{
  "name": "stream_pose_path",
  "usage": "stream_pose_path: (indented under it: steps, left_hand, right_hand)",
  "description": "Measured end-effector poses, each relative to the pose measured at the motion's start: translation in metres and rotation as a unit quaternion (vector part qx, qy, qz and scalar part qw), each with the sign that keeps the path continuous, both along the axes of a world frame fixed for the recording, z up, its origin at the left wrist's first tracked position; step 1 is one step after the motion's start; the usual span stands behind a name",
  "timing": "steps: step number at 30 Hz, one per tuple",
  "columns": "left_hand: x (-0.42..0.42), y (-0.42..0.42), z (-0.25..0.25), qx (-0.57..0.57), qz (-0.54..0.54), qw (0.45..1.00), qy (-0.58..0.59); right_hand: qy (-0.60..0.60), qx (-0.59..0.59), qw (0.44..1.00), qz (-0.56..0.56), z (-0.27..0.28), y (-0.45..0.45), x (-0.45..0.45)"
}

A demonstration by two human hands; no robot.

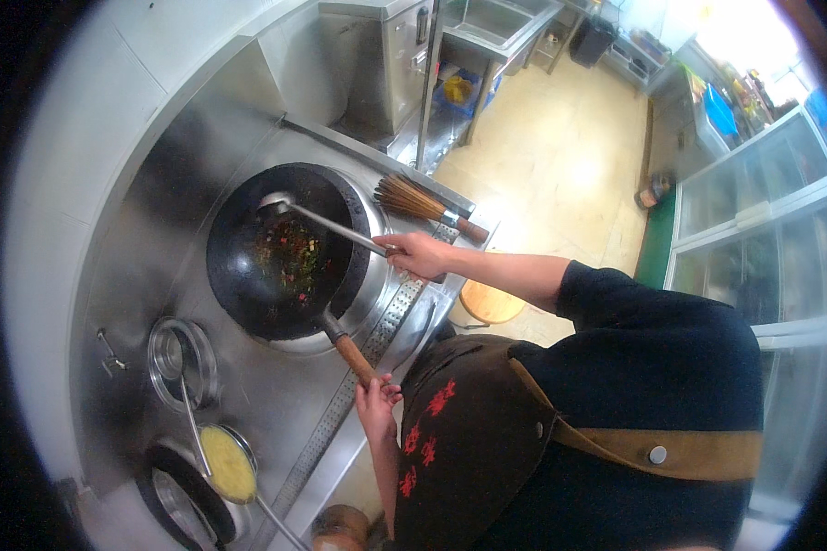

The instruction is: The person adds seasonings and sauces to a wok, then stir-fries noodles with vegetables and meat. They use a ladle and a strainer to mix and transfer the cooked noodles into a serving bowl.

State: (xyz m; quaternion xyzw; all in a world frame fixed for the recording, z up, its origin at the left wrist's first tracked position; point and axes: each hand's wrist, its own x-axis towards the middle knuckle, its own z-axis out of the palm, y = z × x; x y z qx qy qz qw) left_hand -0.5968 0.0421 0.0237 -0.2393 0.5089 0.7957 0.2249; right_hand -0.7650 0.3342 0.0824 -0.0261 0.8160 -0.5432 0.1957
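Observation:
A dark wok (pixel 248 268) sits on the stainless steel range, with chopped green, red and pink food (pixel 293 255) spread over its bottom. My right hand (pixel 417 255) is closed around the handle of a metal ladle (pixel 331 224); the ladle's bowl lies inside the wok, beyond the food. My left hand (pixel 378 396) is at the end of the wok's wooden handle (pixel 355 358), thumb and fingers around it. Beside the wok, near the range's front edge, lies a bamboo wok brush (pixel 420 200).
Left of the wok stand a round metal pot (pixel 182 365) with a ladle in it and a strainer (pixel 229 463) holding yellow food, over a second burner ring (pixel 158 503). A small tap (pixel 112 355) rises behind. A round wooden stool (pixel 493 302) stands on the floor.

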Motion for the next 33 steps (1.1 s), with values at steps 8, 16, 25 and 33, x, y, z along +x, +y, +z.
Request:
stream_pose_path:
  steps: [8, 16, 25, 33]
  left_hand:
    - [0.008, 0.000, -0.014, 0.024, 0.032, 0.999, 0.011]
    - [0.007, -0.002, -0.011, 0.025, 0.040, 0.999, 0.000]
    - [-0.014, 0.009, -0.021, 0.027, 0.035, 0.999, 0.022]
    - [0.002, 0.016, -0.007, 0.005, 0.072, 0.997, -0.011]
  right_hand:
    - [-0.091, -0.066, 0.992, 0.064, 0.000, -0.033, 0.038]
    - [0.093, 0.195, 0.938, 0.271, 0.061, 0.102, 0.040]
    - [0.158, 0.139, 0.965, 0.158, -0.001, 0.008, 0.022]
    - [-0.121, -0.047, 0.991, 0.023, 0.000, 0.010, 0.025]
